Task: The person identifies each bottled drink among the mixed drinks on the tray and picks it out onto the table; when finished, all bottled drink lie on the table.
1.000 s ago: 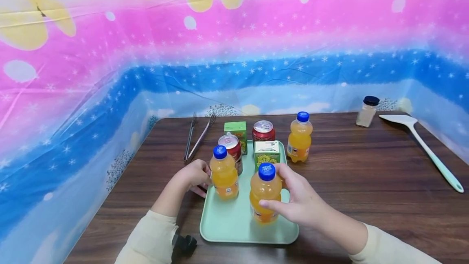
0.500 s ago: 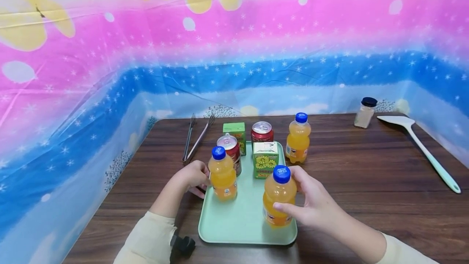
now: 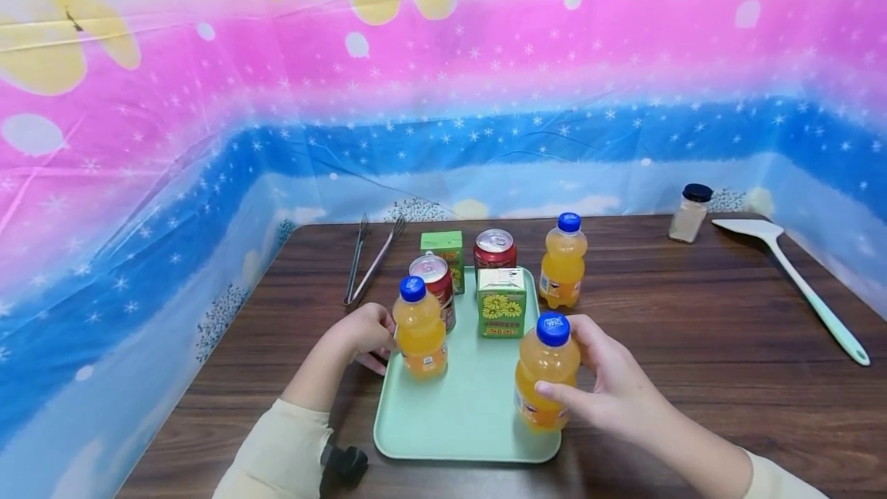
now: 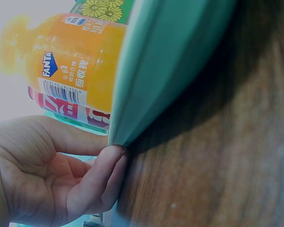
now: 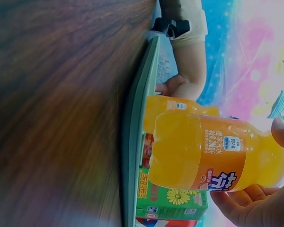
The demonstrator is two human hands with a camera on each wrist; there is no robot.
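My right hand [image 3: 613, 387] grips an orange soda bottle [image 3: 549, 376] with a blue cap over the right front part of the pale green tray [image 3: 457, 422]. In the right wrist view the base of this soda bottle [image 5: 180, 151] shows a gap from the tray rim [image 5: 137, 118]. At the tray's left edge my left hand [image 3: 367, 337] pinches the rim between thumb and fingers, as the left wrist view shows. Beside that hand a second orange soda bottle [image 3: 420, 337] stands on the tray. Behind it is a red drink can [image 3: 443, 291], and to the right a green drink carton [image 3: 502, 310].
Toward the back are another green carton [image 3: 443, 249], another red can [image 3: 495, 251] and a third orange bottle [image 3: 563, 268] right of the tray. Metal tongs [image 3: 374, 264] lie back left. A spice jar [image 3: 689, 214] and a spatula [image 3: 797, 276] are at the right.
My right hand has carried the orange soda bottle rightward, from the tray's middle front toward its right edge, uncovering the green carton. My left hand has kept its place on the rim.
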